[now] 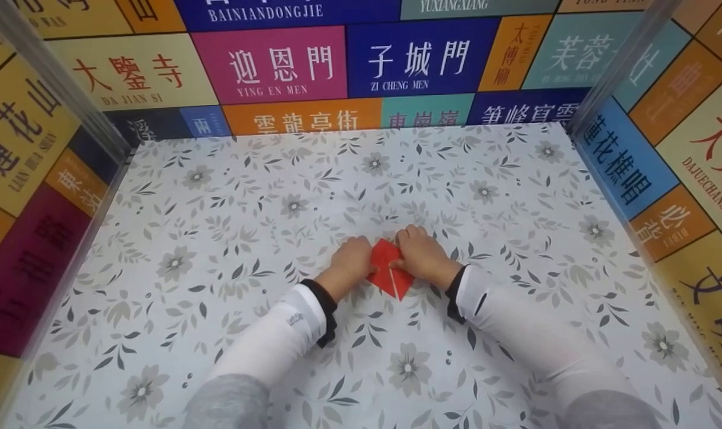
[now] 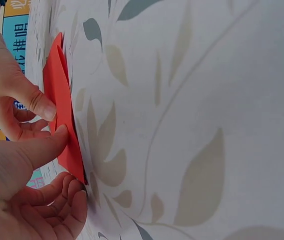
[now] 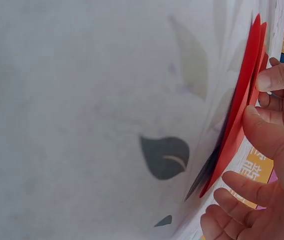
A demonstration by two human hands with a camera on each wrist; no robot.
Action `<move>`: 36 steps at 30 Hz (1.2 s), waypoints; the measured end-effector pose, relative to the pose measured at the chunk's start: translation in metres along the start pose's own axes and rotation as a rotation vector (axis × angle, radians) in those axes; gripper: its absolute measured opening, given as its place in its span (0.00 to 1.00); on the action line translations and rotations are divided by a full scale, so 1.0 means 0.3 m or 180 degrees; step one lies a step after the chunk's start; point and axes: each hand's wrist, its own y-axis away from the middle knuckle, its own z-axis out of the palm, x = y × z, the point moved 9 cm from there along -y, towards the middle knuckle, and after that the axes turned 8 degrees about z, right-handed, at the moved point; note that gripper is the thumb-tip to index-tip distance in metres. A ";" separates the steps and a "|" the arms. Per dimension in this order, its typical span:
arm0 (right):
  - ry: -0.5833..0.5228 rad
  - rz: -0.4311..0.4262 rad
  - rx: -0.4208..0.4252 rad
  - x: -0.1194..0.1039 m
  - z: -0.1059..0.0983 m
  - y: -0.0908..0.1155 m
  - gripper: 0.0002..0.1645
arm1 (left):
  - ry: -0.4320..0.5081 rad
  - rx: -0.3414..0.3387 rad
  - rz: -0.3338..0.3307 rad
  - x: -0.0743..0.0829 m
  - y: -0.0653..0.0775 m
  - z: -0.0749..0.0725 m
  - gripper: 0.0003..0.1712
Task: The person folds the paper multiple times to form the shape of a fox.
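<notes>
A red sheet of paper [image 1: 385, 253], folded into a diamond, lies on the patterned cloth between both hands. A slit runs from its middle down to its near point. My left hand [image 1: 351, 262] holds the left side, its thumb on top; in the left wrist view its fingers [image 2: 71, 200] curl at the paper's edge. On the opposite side my right hand [image 1: 423, 255] holds the paper, thumb near the central slit. Seen from the right wrist, the folded paper [image 3: 236, 115] shows separate layers standing slightly apart, with the right thumb [image 3: 254, 117] against it.
White cloth [image 1: 265, 238] with grey leaves and flowers covers the table. Colourful panels with lettering [image 1: 271, 62] stand along the back and both sides. Clear strips [image 1: 623, 65] run up the two back corners.
</notes>
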 end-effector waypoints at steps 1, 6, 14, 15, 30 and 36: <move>-0.0010 0.0024 -0.0017 0.001 0.001 0.000 0.26 | 0.0023 0.0006 -0.0005 -0.001 -0.001 0.000 0.22; -0.0213 0.0126 -0.0120 0.006 0.003 -0.007 0.23 | 0.0119 0.0026 -0.0060 -0.012 -0.004 0.000 0.21; -0.0402 0.0190 -0.0267 0.011 0.004 -0.017 0.22 | 0.0184 -0.0037 -0.0166 -0.015 -0.003 0.000 0.22; -0.0424 0.0213 -0.0303 0.013 0.006 -0.019 0.22 | 0.0185 -0.0054 -0.0164 -0.014 -0.003 0.001 0.22; -0.0811 0.0140 -0.0329 0.008 -0.026 -0.047 0.12 | 0.0316 0.0064 0.0084 -0.011 -0.027 -0.038 0.13; -0.0888 0.0155 -0.0240 0.004 -0.093 -0.065 0.13 | 0.0323 0.0256 0.0091 -0.004 -0.038 -0.118 0.11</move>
